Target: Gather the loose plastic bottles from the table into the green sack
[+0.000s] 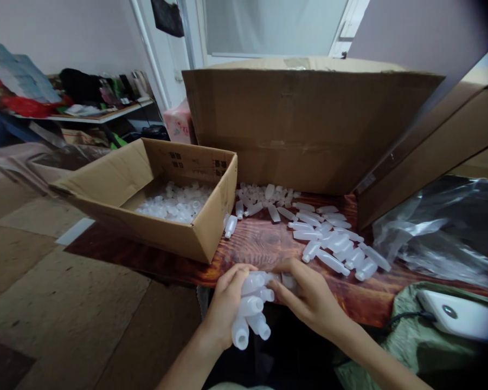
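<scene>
1. Clutches a bunch of small, flattened, translucent white plastic bottles (251,307) in the left hand (226,303), with open necks toward the camera, at the front edge of a glossy reddish-brown wooden table (264,238).
2. Grasps a partly hidden bottle (289,281) in the right hand (311,295), just beside the bunch.
3. Has loose bottles (339,244) scattered beyond, on the tabletop.
4. Has, leftward, an open brown cardboard box (162,233) holding heaped translucent plastic pieces (174,203).
5. Faces a large brown cardboard carton (309,122) behind.

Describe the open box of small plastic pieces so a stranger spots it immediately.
Start at the reddish-brown table. On its left side, beyond the left hand, stands an open carton. Unlike the taller cardboard behind, it shows translucent pieces inside and dark printed characters.
</scene>
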`<control>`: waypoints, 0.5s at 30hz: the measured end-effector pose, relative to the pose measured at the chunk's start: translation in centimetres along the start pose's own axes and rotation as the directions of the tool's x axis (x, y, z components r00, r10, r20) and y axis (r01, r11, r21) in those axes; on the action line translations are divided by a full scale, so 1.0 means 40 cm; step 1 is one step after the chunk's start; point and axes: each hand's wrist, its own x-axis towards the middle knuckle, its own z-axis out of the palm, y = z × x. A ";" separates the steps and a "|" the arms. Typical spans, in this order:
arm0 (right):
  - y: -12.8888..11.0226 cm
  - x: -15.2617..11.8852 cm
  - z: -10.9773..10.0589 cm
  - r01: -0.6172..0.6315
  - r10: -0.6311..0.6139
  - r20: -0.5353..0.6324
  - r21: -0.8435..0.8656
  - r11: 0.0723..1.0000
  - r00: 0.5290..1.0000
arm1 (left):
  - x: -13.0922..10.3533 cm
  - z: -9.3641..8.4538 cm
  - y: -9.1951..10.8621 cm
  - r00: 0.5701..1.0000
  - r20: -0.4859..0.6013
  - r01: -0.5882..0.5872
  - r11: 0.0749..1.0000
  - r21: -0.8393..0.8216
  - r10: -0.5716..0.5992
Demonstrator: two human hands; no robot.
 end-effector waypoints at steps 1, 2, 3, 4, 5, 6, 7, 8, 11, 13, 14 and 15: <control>-0.003 0.000 0.006 -0.066 0.066 -0.009 0.001 0.998 0.998 | -0.004 -0.006 -0.002 1.000 0.004 -0.008 1.000 -0.004 0.008; -0.006 0.000 0.011 -0.134 0.134 -0.007 0.011 0.991 0.991 | -0.008 -0.011 -0.003 1.000 0.008 -0.013 1.000 -0.007 0.013; -0.010 0.002 0.016 -0.204 0.204 0.005 0.041 0.978 0.979 | -0.012 -0.017 -0.005 1.000 0.013 -0.014 1.000 -0.009 0.014; -0.013 0.004 0.021 -0.279 0.277 0.030 0.098 0.955 0.960 | -0.015 -0.022 -0.005 1.000 0.014 -0.012 1.000 -0.008 0.012; -0.015 0.007 0.025 -0.359 0.351 0.073 0.177 0.916 0.933 | -0.017 -0.027 -0.006 1.000 0.013 -0.007 1.000 -0.007 0.007; -0.017 0.010 0.029 -0.438 0.418 0.132 0.269 0.858 0.899 | -0.019 -0.031 -0.006 1.000 0.009 0.000 1.000 -0.007 0.000; -0.017 0.014 0.034 -0.511 0.473 0.196 0.363 0.779 0.859 | -0.019 -0.034 -0.005 1.000 0.003 0.005 1.000 -0.011 -0.005; -0.016 0.019 0.039 -0.569 0.515 0.249 0.449 0.689 0.820 | -0.017 -0.035 -0.005 1.000 -0.005 0.008 1.000 -0.016 -0.008; -0.009 0.032 0.053 -0.618 0.606 0.286 0.642 0.453 0.742 | -0.007 -0.036 -0.003 0.999 -0.038 0.009 0.999 -0.035 -0.010; -0.004 0.037 0.053 -0.581 0.633 0.240 0.703 0.409 0.736 | 0.000 -0.035 -0.001 0.999 -0.041 0.008 0.999 -0.036 -0.010; -0.004 0.038 0.048 -0.556 0.629 0.198 0.703 0.443 0.752 | 0.003 -0.035 0.000 0.999 -0.038 0.008 0.999 -0.036 -0.009; -0.005 0.036 0.040 -0.525 0.607 0.143 0.675 0.518 0.782 | 0.005 -0.037 0.001 0.999 -0.035 0.007 0.999 -0.037 -0.008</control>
